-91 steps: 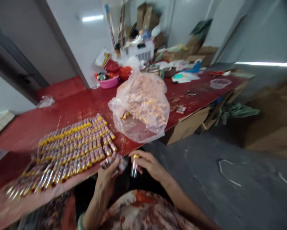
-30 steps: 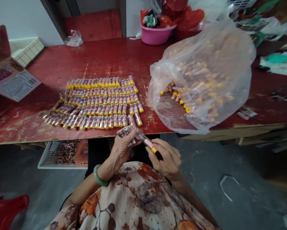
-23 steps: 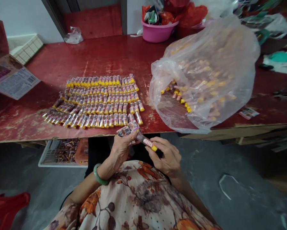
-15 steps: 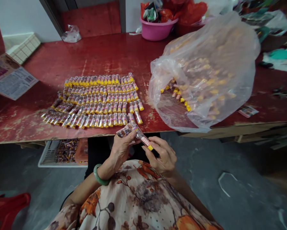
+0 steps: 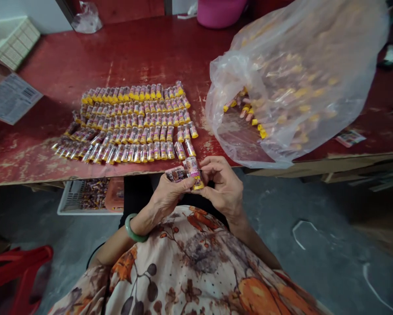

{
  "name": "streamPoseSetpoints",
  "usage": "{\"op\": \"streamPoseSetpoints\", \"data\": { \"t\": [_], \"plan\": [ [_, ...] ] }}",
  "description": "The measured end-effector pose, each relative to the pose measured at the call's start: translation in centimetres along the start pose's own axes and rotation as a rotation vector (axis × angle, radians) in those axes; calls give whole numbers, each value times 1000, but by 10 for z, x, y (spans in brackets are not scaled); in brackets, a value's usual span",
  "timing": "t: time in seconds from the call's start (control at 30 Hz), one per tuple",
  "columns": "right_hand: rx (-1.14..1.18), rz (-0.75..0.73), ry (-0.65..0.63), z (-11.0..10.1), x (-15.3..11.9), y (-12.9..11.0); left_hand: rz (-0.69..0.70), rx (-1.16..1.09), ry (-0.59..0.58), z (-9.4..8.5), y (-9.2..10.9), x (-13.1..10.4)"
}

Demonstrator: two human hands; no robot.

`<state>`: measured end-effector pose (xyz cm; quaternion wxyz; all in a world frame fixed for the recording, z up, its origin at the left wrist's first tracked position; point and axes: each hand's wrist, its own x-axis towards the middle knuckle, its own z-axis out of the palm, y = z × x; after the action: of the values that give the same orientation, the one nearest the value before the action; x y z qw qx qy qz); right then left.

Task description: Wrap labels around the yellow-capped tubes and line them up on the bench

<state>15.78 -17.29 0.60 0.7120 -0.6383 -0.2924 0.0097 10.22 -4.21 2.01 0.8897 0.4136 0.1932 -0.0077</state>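
The little tube (image 5: 193,172) was just off the near edge of the counter (image 5: 144,52). The left hand (image 5: 165,192) pinched it together with some printed wrappers (image 5: 175,175). The right hand (image 5: 225,187) had its fingers bent by the tube's right side, but I could not tell if they gripped it. The tube looked light, stiff and a bit slippery, so its yellow end seemed good to hold. The wrappers looked thin and easy to crease. Rows of tubes (image 5: 140,120) lay on the left; a floppy bag (image 5: 291,96) blocked the right.
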Motion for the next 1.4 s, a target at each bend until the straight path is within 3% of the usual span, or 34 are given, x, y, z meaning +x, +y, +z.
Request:
{"op": "streamPoseSetpoints", "data": {
  "t": [0.17, 0.33, 0.53, 0.67, 0.77, 1.07, 1.2, 1.3, 1.4],
  "plan": [
    [-27, -9, 8, 1, -2, 0, 17, 16, 28, -1, -3, -1],
    [-237, -142, 33, -3, -9, -4, -6, 20, 37, 1, -2, 0],
    [-322, -279, 73, -3, -14, -2, -23, 24, 17, -2, 0, 1],
    [-249, -86, -26, -2, -10, 0, 35, 79, 56, -10, 0, 4],
    [-221, 99, -23, 5, -2, 4, 76, 104, 90, -18, 2, 7],
    [63, 437, -115, 55, 52, 27, 182, 39, 140, -52, 28, 19],
    [21, 435, -197, 75, 65, 31, 190, -39, 177, -69, 46, 21],
    [-31, 324, -314, 81, 64, 32, 162, -85, 202, -81, 54, 19],
    [-122, 161, -327, 83, 59, 32, 147, -113, 170, -89, 57, 14]
  ]
}}
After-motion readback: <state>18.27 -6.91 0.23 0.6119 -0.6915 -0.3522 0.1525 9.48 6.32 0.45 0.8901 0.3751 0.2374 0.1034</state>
